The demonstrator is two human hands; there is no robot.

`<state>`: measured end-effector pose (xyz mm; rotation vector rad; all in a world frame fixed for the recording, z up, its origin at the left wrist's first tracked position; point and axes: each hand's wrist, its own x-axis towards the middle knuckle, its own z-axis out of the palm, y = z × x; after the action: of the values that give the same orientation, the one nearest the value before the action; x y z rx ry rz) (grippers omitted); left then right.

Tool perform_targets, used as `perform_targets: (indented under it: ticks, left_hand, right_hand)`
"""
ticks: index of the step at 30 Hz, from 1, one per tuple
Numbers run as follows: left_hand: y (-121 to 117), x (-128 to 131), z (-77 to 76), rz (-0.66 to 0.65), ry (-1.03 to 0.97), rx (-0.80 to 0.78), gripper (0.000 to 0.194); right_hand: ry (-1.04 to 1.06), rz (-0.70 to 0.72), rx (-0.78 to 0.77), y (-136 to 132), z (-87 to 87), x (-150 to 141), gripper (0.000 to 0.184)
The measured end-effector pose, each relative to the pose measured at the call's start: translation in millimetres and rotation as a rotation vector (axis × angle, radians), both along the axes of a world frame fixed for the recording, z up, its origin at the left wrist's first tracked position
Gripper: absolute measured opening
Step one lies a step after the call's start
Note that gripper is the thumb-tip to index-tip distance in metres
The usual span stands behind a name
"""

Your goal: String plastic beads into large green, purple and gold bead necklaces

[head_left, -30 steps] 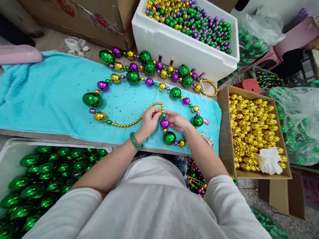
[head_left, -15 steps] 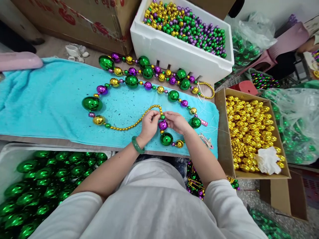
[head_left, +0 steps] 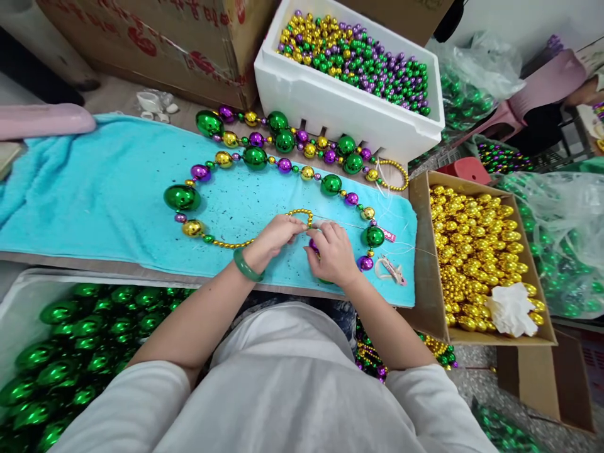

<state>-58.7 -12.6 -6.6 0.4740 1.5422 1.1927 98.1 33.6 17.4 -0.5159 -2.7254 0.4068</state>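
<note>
A necklace of green, purple and gold beads lies looped on a turquoise towel. Its two ends meet between my hands. My left hand, with a green bangle on the wrist, pinches the string beside the small gold beads. Close against it, my right hand curls its fingers round the other end at a small green bead, covering a purple bead and part of a large green one. Thin white thread trails across the towel's right end, near a pink tag and small thread snips.
A second bead necklace lies behind, against a white foam box of small mixed beads. To the right stands a carton of gold beads with crumpled tissue. Large green beads fill a white-lined container at front left.
My right hand has turned over and closed round the bead end, now hiding the beads below it. My left hand has shifted slightly left, still pinching. The whole view has shifted a little.
</note>
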Motion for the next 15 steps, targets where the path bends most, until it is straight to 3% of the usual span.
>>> perform_targets:
  ticks: [3,5,7,10,15]
  left_hand:
    - [-1.3,-3.7,4.2,-0.015,-0.034,-0.024,0.016]
    - [-2.7,-1.0,4.6,-0.017,-0.054,0.022,0.018]
    - [-3.8,4.3,3.7,-0.026,-0.047,0.092,0.019]
    - [-4.9,13.4,2.0,-0.023,0.001,0.204,0.018]
    - [-6.8,21.3,2.4,0.011,0.074,0.335,0.014]
  right_hand:
    - [0.199,-0.199,-0.315,9.4,-8.0,0.5,0.022]
    - [0.28,-0.408,-0.693,21.7,-13.9,-0.7,0.016]
    - [0.253,-0.486,-1.115,34.9,-18.5,-1.9,0.014]
    - [0.203,-0.374,-1.541,48.6,-23.4,-2.6,0.03]
    - [0.184,-0.195,-1.807,50.3,-32.5,-6.2,0.043]
